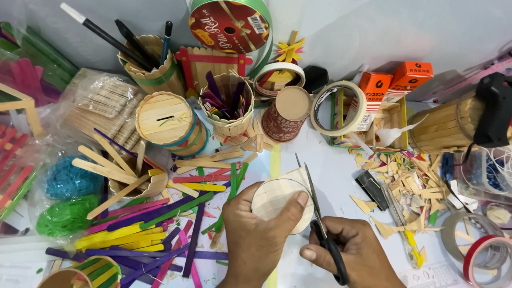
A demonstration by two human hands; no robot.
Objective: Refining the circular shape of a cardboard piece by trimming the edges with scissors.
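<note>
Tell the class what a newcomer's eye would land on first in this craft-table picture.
At bottom centre, the left hand holds a round disc of glued wooden sticks while the right hand cuts it with black-handled scissors. To their left sprawls a heap of coloured craft sticks.

Bright even light, soft faint shadows, sharp focus, slight wide-angle edge distortion

The wooden disc (pixel 276 201) sat mid-table — loose craft sticks (pixel 156 221) lay to its left. Scissors (pixel 321 227) were just right of it, tape rolls (pixel 487 252) further right.
</note>
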